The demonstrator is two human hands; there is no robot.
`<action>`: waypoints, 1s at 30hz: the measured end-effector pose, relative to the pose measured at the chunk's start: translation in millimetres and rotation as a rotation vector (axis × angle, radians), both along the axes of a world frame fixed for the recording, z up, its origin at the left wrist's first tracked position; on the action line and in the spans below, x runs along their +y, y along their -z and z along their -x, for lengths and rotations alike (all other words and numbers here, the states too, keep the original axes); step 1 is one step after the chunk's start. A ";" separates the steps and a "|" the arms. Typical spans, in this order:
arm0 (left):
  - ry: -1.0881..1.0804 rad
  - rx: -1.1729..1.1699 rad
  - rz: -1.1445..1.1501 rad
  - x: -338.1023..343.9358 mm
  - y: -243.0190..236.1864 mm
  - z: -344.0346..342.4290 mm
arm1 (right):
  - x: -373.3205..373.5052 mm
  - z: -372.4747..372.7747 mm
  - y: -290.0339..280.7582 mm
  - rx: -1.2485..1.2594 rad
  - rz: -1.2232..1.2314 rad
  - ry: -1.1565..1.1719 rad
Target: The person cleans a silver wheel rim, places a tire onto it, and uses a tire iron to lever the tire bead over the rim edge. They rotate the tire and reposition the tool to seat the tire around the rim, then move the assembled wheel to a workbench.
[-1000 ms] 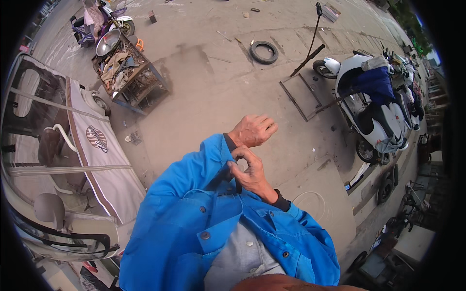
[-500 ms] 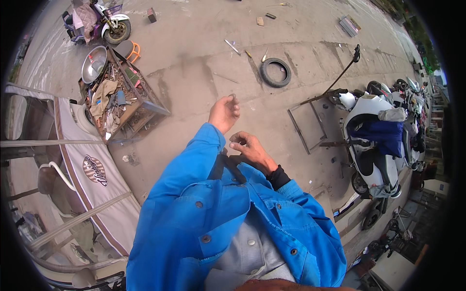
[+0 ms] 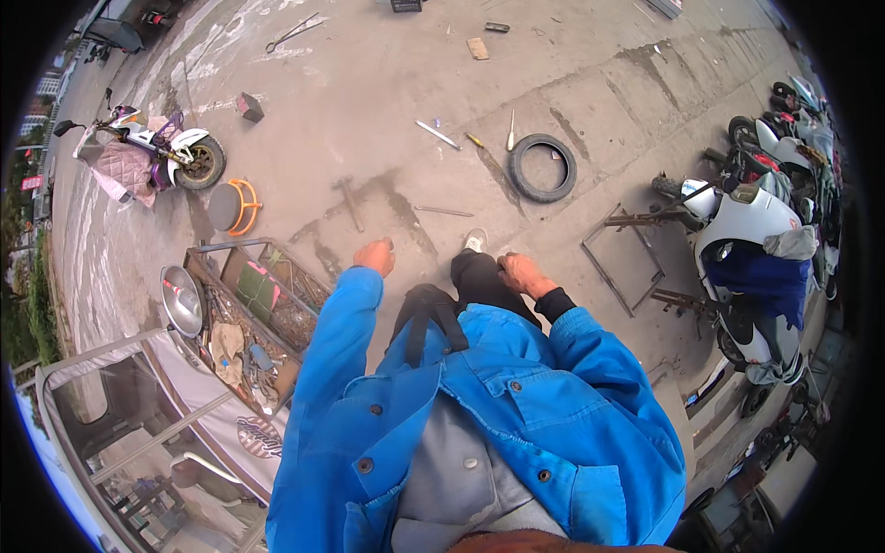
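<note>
My left hand (image 3: 375, 256) hangs in front of me at the left, fingers curled in; whatever they may hold is hidden. Close to my right thigh, my right hand (image 3: 525, 275) is also closed, and its contents cannot be made out. Past the left hand a hammer (image 3: 348, 205) lies on the ground. A thin metal rod (image 3: 443, 211) rests to the right of it. The tool cart (image 3: 304, 355), full of tools, rags and small parts, stands left of my left arm. My shoe (image 3: 476, 241) shows between the hands.
A black tyre (image 3: 513, 172), a screwdriver (image 3: 512, 129) and a pale bar (image 3: 438, 135) lie ahead. An orange-legged stool (image 3: 224, 207) stands beyond the cart. Right are a metal frame (image 3: 597, 264) and a parked white scooter (image 3: 751, 221); left, a covered vehicle (image 3: 198, 392).
My hands have moved apart, the left one leftward and the right one toward my thigh. The view has shifted, bringing the hammer, the stool and my shoe into clearer sight.
</note>
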State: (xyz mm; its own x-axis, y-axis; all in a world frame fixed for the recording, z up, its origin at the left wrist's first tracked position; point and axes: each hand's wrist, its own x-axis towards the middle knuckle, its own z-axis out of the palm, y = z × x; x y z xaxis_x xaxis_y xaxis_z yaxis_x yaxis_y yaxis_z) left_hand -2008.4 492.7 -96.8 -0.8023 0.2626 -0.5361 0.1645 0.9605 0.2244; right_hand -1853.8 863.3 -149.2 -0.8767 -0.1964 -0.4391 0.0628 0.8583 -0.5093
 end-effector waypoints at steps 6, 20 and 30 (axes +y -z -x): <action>0.057 -0.105 0.113 24.6 41.3 175.5 | 31.3 103.3 80.2 -0.234 0.133 0.245; -0.048 -0.236 -0.288 130.7 488.9 474.4 | -67.3 158.3 433.2 -0.635 0.375 1.510; 0.852 -0.063 -0.178 219.8 671.8 489.9 | -152.3 229.6 645.7 -0.523 0.248 2.165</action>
State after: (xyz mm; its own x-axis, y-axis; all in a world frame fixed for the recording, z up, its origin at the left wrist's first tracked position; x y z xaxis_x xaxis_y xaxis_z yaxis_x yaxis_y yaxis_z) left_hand -2498.3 712.5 -768.5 -0.2650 0.8439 -0.4664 0.7931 0.4659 0.3924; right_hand -2083.4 711.0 -794.9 0.3740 0.5333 -0.7587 0.6529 -0.7325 -0.1930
